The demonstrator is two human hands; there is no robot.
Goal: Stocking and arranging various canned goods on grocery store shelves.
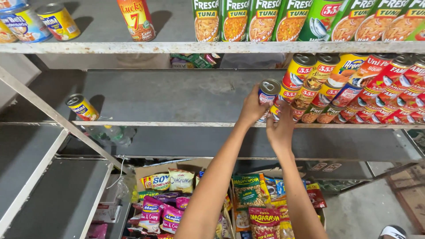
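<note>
Both forearms rise from the bottom edge of the view toward the middle shelf (177, 124). At about one o'clock from the frame's centre, the left hand (253, 107) is wrapped around a small can (268, 94) with a silver pull-tab top and a blue and white label, fingers curled closed about its side, holding it at the left end of a row of stacked cans (354, 88). Just at five o'clock from that hand, the right hand (280, 128) reaches up below the can with its back to the camera; its fingertips lie against the lowest cans at the shelf's front edge, but how far they are spread or whether they grip anything cannot be told.

At nine o'clock, well apart from the hands, a lone yellow can (83, 107) lies tilted on the same shelf. Along twelve o'clock, the top shelf (133, 47) carries a line of tall green cans (283, 20). Down at six o'clock, between and beside the arms, snack bags (248, 190) are packed in cardboard boxes (146, 170).
</note>
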